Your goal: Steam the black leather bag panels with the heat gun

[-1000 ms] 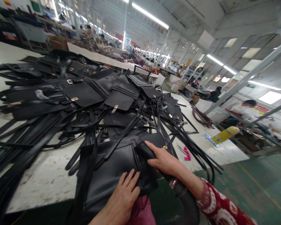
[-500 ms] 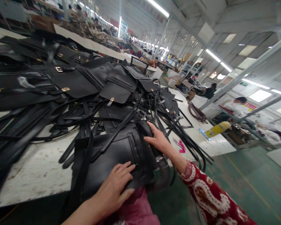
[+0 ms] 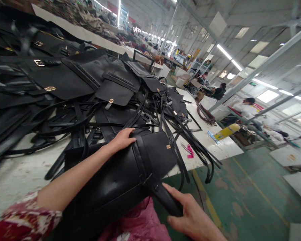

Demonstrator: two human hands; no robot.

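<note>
A black leather bag (image 3: pixel 120 180) lies at the near edge of the white table (image 3: pixel 20 170), partly over my pink lap. My left hand (image 3: pixel 121 139) reaches across it, fingers curled over its far top edge next to a long strap. My right hand (image 3: pixel 190 217) is low at the bag's right side, closed round a black hose nozzle (image 3: pixel 165 199) that presses against the bag's near corner. A small gold clasp (image 3: pixel 168 146) shows on the bag's front.
A large heap of black bags and straps (image 3: pixel 90 87) covers the table behind. Pink snips (image 3: pixel 189 151), a yellow packet (image 3: pixel 224 132) and a coil of brown straps (image 3: pixel 205 117) lie at the table's right end. People (image 3: pixel 219 92) work at far benches. Green floor (image 3: pixel 240 194) lies to the right.
My left hand moved from the bag's near side up to its far top edge. My right hand pulled back with the nozzle from the bag's top to its near right corner. The view shifted.
</note>
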